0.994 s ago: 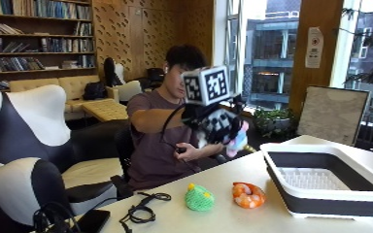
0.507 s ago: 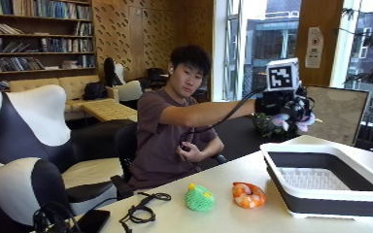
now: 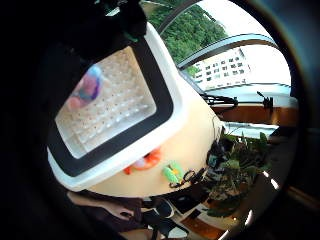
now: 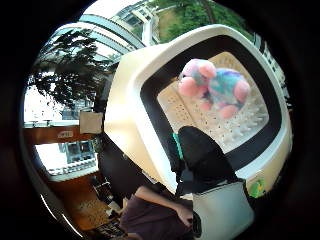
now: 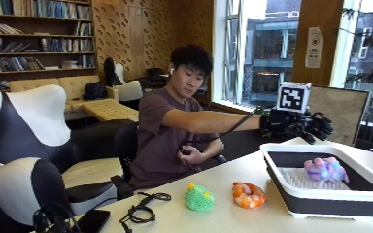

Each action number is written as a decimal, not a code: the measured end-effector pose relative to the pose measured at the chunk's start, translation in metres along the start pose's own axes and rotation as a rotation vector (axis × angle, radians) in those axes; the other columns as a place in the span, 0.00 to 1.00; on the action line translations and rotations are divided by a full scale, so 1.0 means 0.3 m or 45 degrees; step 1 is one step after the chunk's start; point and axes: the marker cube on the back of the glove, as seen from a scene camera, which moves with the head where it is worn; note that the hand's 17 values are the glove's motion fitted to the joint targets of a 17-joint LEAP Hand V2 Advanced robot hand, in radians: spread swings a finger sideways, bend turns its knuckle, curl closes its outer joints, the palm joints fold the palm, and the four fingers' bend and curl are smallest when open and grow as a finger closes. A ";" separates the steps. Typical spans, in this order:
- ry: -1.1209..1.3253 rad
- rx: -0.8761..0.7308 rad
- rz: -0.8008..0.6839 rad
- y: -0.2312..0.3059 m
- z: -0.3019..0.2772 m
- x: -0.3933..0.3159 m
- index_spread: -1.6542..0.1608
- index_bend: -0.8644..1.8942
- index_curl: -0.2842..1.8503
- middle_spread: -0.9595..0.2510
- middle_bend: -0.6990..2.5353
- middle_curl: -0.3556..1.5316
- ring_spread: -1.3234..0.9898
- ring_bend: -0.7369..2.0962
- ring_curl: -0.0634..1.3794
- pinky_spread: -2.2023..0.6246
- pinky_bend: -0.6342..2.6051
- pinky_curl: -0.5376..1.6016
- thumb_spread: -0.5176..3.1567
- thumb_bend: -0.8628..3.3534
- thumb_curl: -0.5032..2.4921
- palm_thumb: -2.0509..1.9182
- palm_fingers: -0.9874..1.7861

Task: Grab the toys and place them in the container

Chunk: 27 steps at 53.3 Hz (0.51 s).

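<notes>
A pink, blue and purple plush toy (image 5: 327, 170) lies inside the white container with a dark rim (image 5: 315, 199) at the table's right end. My gloved right hand (image 5: 303, 126) hovers above the container's far left edge with its fingers spread and nothing in them. The palm views look down into the container (image 3: 165, 115) (image 4: 130, 100), with the plush toy (image 3: 85, 90) (image 4: 215, 87) over its perforated floor. A green knitted toy (image 5: 199, 198) (image 3: 172, 172) and an orange and white toy (image 5: 248, 195) (image 3: 145, 162) sit on the table just left of the container.
A coiled black cable (image 5: 141, 211) and a dark phone (image 5: 93, 221) lie on the table's left part. The person's bare left hand (image 5: 190, 155) is held near the chest. Black and white chairs (image 5: 25, 145) stand to the left.
The gloved hand swung right from in front of the chest to above the container, carrying the plush toy. The toy has left the hand and is now in the container.
</notes>
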 end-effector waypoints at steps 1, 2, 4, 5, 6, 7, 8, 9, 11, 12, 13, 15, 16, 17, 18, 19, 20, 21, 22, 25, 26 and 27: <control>-0.019 0.014 0.013 0.014 -0.017 0.013 0.79 0.37 0.18 0.70 0.32 0.50 0.50 0.55 0.33 0.74 0.54 0.47 0.44 0.19 0.38 0.57 0.24; -0.042 0.025 0.039 0.028 -0.034 0.026 0.79 0.37 0.19 0.71 0.31 0.49 0.51 0.54 0.32 0.75 0.54 0.47 0.45 0.19 0.38 0.56 0.25; -0.072 0.039 0.095 0.057 -0.063 0.059 0.80 0.36 0.19 0.73 0.29 0.48 0.52 0.52 0.30 0.75 0.53 0.46 0.46 0.19 0.37 0.55 0.25; -0.078 0.043 0.114 0.074 -0.076 0.079 0.80 0.36 0.19 0.74 0.29 0.47 0.52 0.52 0.30 0.76 0.53 0.46 0.46 0.19 0.36 0.55 0.25; -0.083 0.046 0.125 0.091 -0.087 0.100 0.80 0.36 0.20 0.75 0.28 0.47 0.53 0.51 0.29 0.76 0.53 0.46 0.46 0.19 0.36 0.54 0.26; -0.089 0.049 0.127 0.110 -0.098 0.119 0.80 0.36 0.20 0.75 0.27 0.46 0.53 0.50 0.28 0.77 0.52 0.45 0.47 0.19 0.36 0.54 0.26; -0.094 0.052 0.125 0.129 -0.107 0.135 0.80 0.35 0.20 0.76 0.27 0.46 0.54 0.50 0.28 0.77 0.52 0.45 0.47 0.19 0.35 0.54 0.26; -0.096 0.054 0.121 0.145 -0.114 0.148 0.80 0.35 0.20 0.76 0.27 0.45 0.54 0.49 0.28 0.77 0.52 0.45 0.47 0.20 0.35 0.54 0.26; -0.083 0.063 0.123 0.178 -0.125 0.179 0.80 0.34 0.20 0.77 0.26 0.45 0.55 0.48 0.27 0.78 0.52 0.45 0.48 0.20 0.34 0.53 0.26; -0.067 0.070 0.129 0.202 -0.132 0.201 0.80 0.34 0.20 0.78 0.26 0.44 0.55 0.48 0.27 0.78 0.51 0.44 0.48 0.20 0.34 0.53 0.25; -0.048 0.081 0.139 0.231 -0.140 0.228 0.80 0.34 0.20 0.78 0.26 0.44 0.55 0.48 0.26 0.78 0.51 0.44 0.48 0.20 0.34 0.53 0.25; -0.014 0.110 0.173 0.294 -0.157 0.291 0.80 0.34 0.20 0.79 0.26 0.43 0.56 0.47 0.26 0.78 0.51 0.44 0.48 0.20 0.33 0.52 0.25; 0.000 0.125 0.192 0.322 -0.163 0.320 0.80 0.33 0.20 0.79 0.26 0.43 0.56 0.46 0.26 0.78 0.51 0.44 0.48 0.20 0.33 0.52 0.25; 0.013 0.139 0.206 0.348 -0.168 0.347 0.80 0.33 0.20 0.80 0.26 0.42 0.56 0.46 0.25 0.78 0.51 0.44 0.48 0.20 0.33 0.52 0.25; 0.024 0.149 0.214 0.374 -0.172 0.372 0.80 0.33 0.20 0.80 0.26 0.42 0.56 0.46 0.25 0.79 0.51 0.44 0.48 0.20 0.32 0.52 0.25; 0.034 0.158 0.220 0.399 -0.174 0.394 0.80 0.33 0.20 0.80 0.26 0.42 0.57 0.45 0.25 0.79 0.51 0.44 0.48 0.20 0.32 0.52 0.25; 0.043 0.166 0.225 0.422 -0.175 0.415 0.80 0.33 0.19 0.80 0.26 0.41 0.57 0.45 0.25 0.79 0.50 0.43 0.49 0.20 0.32 0.52 0.25; 0.052 0.174 0.229 0.445 -0.174 0.435 0.80 0.33 0.19 0.80 0.26 0.41 0.57 0.45 0.25 0.79 0.50 0.43 0.49 0.20 0.32 0.52 0.25; 0.061 0.183 0.234 0.467 -0.172 0.456 0.80 0.33 0.19 0.80 0.26 0.41 0.57 0.45 0.25 0.79 0.50 0.43 0.49 0.20 0.32 0.52 0.25; 0.067 0.199 0.261 0.531 -0.157 0.526 0.80 0.33 0.19 0.81 0.26 0.40 0.57 0.44 0.24 0.79 0.50 0.43 0.49 0.20 0.31 0.52 0.25; 0.062 0.197 0.270 0.551 -0.148 0.550 0.81 0.33 0.19 0.81 0.26 0.40 0.58 0.44 0.24 0.79 0.50 0.43 0.49 0.20 0.31 0.51 0.25; 0.054 0.192 0.278 0.570 -0.137 0.573 0.81 0.33 0.19 0.81 0.26 0.39 0.58 0.44 0.24 0.79 0.50 0.43 0.49 0.20 0.31 0.52 0.25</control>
